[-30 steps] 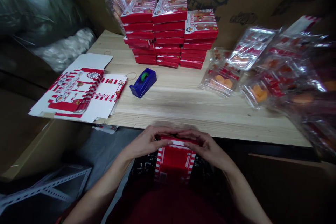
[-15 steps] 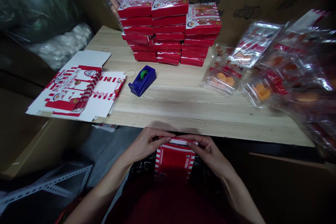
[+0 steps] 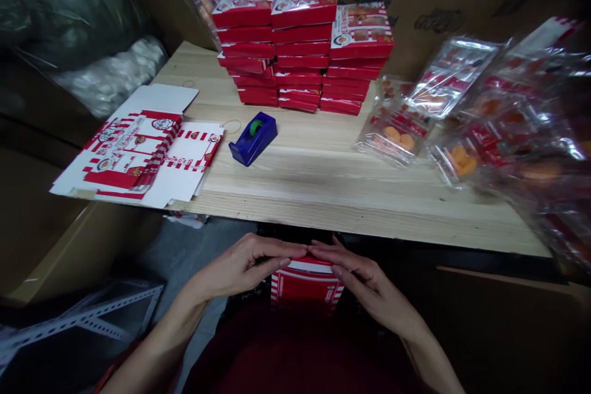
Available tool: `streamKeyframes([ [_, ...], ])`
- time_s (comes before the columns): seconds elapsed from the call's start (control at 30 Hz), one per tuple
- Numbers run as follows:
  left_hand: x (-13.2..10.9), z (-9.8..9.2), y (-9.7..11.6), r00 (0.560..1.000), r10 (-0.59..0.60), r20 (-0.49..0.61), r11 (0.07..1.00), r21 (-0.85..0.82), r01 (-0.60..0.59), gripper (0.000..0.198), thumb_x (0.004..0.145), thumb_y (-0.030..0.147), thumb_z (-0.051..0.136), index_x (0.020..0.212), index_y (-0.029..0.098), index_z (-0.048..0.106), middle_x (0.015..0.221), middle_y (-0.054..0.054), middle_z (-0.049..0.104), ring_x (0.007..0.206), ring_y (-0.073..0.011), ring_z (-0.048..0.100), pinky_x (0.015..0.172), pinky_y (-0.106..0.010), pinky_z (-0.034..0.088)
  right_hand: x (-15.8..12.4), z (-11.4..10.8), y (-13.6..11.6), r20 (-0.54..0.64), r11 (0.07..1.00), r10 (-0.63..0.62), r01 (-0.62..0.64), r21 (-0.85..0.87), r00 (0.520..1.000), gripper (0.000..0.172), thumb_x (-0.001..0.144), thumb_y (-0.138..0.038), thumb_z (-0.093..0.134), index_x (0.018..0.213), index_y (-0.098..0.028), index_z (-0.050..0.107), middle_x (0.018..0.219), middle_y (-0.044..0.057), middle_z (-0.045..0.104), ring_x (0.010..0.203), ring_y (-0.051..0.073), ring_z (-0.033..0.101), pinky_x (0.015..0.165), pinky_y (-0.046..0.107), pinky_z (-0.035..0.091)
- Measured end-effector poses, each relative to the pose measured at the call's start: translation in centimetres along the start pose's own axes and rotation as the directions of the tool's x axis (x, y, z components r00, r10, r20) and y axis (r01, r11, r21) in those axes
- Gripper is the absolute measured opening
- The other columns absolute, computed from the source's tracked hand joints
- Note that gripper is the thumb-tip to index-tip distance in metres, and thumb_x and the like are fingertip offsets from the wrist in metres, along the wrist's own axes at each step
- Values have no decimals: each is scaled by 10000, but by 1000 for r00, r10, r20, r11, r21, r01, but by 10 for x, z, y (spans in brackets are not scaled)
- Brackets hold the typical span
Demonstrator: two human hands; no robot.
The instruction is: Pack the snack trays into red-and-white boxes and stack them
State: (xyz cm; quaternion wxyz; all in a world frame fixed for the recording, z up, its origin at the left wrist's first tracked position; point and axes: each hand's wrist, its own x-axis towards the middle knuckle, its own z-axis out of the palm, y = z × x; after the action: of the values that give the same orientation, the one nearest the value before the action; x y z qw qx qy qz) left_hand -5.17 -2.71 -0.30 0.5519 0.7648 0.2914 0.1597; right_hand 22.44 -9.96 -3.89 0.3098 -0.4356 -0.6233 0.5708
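A red and white striped cardboard box (image 3: 307,289) is held upright against my body, below the table's front edge. My left hand (image 3: 252,261) grips its upper left corner, thumb on the near face and fingers along the top. At the upper right corner, my right hand (image 3: 357,271) does the same, its thumb on the white strip under the top edge. The fingertips of both hands nearly meet over the red top flap. The lower part of the box is in shadow near my dark red clothing.
On the wooden table (image 3: 323,184) are a blue tape dispenser (image 3: 253,138), flat unfolded cartons (image 3: 133,154) at the left and stacked red boxes (image 3: 302,43) at the back. Clear-wrapped packs (image 3: 484,117) are piled at the right. A metal frame (image 3: 92,320) stands at lower left.
My fingers have moved over the box's top edge, and the top flap now lies lower. The box and both hands sit slightly lower in view, with less of the front face visible.
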Motion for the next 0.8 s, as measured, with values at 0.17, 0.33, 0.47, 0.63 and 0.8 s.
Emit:
streamKeyframes([
  [0.17,-5,8,5,998,22,-62,997,79,-17,443,1004,164,570,1406,339,629,1391,-47,689,1265,-213,680,1074,-399,561,0,3,-3,-31,997,-42,40,-62,999,414,1068,-253,505,1430,-438,583,1419,-30,680,1442,264,524,1299,665,107],
  [0.33,-4,18,9,991,47,-123,983,183,-24,457,996,133,561,1386,354,648,1358,-31,710,1261,-213,683,1085,-413,563,2,4,-9,-59,985,-94,84,-148,994,491,1049,-177,508,1457,-446,548,1377,-33,708,1424,257,546,1299,663,132],
  [0.47,-6,27,11,988,59,-145,990,136,-39,494,1005,104,522,1417,358,620,1376,-18,700,1286,-213,665,1103,-436,557,2,4,-9,-60,987,-87,78,-138,994,502,1038,-162,517,1451,-445,554,1364,-28,716,1390,261,583,1294,670,151],
  [0.63,-6,39,7,973,46,-226,989,144,-13,406,986,182,635,1373,304,660,1358,-30,717,1303,-221,652,1171,-460,500,2,9,-7,-150,995,-58,44,-91,987,467,1036,-182,529,1425,-434,588,1377,-14,709,1323,248,641,1285,656,216],
  [0.8,-5,44,2,959,148,-241,976,190,-103,344,996,123,602,1297,262,693,1333,-42,733,1253,-195,686,1169,-445,499,-5,9,-5,-105,988,-76,60,-141,992,478,1051,-213,520,1480,-425,532,1411,4,688,1389,266,581,1279,665,224],
])
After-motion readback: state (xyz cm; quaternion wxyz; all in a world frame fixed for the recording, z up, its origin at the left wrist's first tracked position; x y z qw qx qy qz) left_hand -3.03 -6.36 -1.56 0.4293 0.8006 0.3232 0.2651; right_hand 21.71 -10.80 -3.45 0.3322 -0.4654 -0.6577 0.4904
